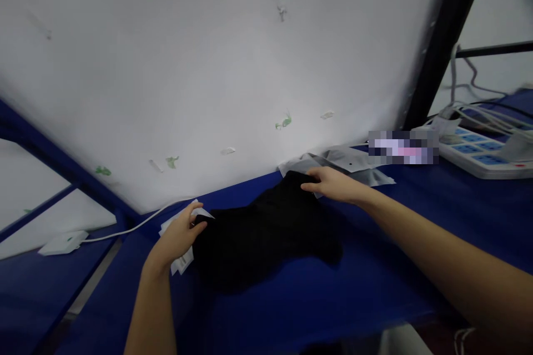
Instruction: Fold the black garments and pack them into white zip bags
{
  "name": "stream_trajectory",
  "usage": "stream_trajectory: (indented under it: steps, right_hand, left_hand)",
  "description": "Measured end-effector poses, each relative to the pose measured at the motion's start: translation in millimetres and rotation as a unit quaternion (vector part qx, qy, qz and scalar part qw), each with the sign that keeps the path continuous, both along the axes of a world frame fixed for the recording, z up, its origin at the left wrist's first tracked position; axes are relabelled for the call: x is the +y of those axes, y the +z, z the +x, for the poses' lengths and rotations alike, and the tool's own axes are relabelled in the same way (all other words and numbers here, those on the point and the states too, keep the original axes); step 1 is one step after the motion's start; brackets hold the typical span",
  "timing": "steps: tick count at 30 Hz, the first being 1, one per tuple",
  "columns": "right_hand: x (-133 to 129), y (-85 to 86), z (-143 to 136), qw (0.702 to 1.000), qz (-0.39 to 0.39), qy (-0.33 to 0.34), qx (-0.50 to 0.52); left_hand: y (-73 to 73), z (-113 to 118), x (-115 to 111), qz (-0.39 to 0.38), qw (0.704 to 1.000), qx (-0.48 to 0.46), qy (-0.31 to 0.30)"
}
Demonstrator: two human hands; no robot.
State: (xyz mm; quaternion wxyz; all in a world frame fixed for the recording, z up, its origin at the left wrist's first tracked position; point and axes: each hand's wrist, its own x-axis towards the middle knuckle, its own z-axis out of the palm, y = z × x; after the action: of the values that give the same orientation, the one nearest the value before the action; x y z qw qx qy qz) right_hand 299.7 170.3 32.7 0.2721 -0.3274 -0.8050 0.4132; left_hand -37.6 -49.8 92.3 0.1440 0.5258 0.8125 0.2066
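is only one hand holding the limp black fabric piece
No, the left hand pinches the limp black fabric piece at its upper left corner while the right hand grasps its upper right edge.

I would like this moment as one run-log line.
left hand: touching black cloth, left end | right hand: pinching cloth's upper-right corner | blue table: beneath

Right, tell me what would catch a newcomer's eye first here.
First, the black cloth on the blue table, its edge held by the left hand and right hand. Next, the large white panel rising behind it, dotted with green scraps. Then the white power strip at the far right.
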Motion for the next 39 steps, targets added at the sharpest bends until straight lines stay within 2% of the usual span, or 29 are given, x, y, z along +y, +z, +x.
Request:
stream_trajectory:
  steps: [3,6,9,11,12,14,16,18,19,22,25,29,32,34,37,39]
  right_hand:
    - [-8.9,4.0,-3.8,0.993,-0.056,-0.005,0.106]
    - [-20.0,17.4,-1.5,0.945,-0.160,-0.006,0.286]
    - [-31.2,36.5,8.1,0.906,-0.170,-0.080,0.380]
    - [-35.6,48.8,13.3,0.899,-0.144,-0.123,0.396]
    - [-35.7,54.0,14.2,0.899,-0.136,-0.136,0.395]
    - [-30.6,60.9,11.3,0.905,-0.139,-0.153,0.371]
    - [-18.7,62.3,3.0,0.916,-0.152,-0.172,0.331]
    - [-3.1,58.0,-7.8,0.933,-0.154,-0.182,0.271]
    - [4.5,54.5,-13.0,0.946,-0.146,-0.179,0.226]
    - [19.3,42.0,-23.2,0.978,-0.115,-0.165,0.062]
    - [14.2,31.6,-22.6,0.984,-0.060,-0.167,-0.023]
    - [-20.3,16.9,-10.1,0.968,0.124,-0.129,-0.177]
    - [-48.0,2.6,1.2,0.966,0.119,-0.050,-0.223]
    - [-59.6,-4.5,8.7,0.972,0.099,0.000,-0.214]
    - [-66.7,-6.3,21.1,0.982,0.092,0.003,-0.164]
    - [-68.6,-3.2,29.1,0.983,0.093,0.005,-0.156]
  left_hand:
    - [-1.0,-0.9,-4.2,0.064,0.997,0.010,0.040]
    - [9.5,17.0,-28.0,0.192,0.980,0.036,0.042]
    - [29.5,54.4,-60.8,0.341,0.934,0.047,0.098]
    - [44.6,75.9,-73.7,0.410,0.893,0.090,0.161]
    - [51.4,81.4,-74.9,0.419,0.880,0.114,0.191]
    - [60.4,77.7,-66.6,0.389,0.881,0.150,0.222]
    - [59.2,57.3,-47.6,0.312,0.919,0.143,0.193]
    - [46.4,30.8,-24.3,0.190,0.969,0.116,0.111]
    - [36.5,18.8,-13.2,0.115,0.983,0.110,0.087]
    - [2.3,-3.1,10.4,0.043,0.989,0.107,0.095]
    - [-23.0,-8.7,13.8,0.011,0.987,0.105,0.117]
    - [-32.5,-8.1,0.1,-0.011,0.990,0.084,0.114]
    - [-32.2,-3.5,-7.0,-0.005,0.992,0.075,0.100]
    - [-32.3,-0.5,-7.8,0.027,0.993,0.073,0.091]
    - [-33.3,0.1,-6.8,0.078,0.991,0.079,0.076]
    - [-33.8,-0.2,-6.7,0.063,0.990,0.108,0.060]
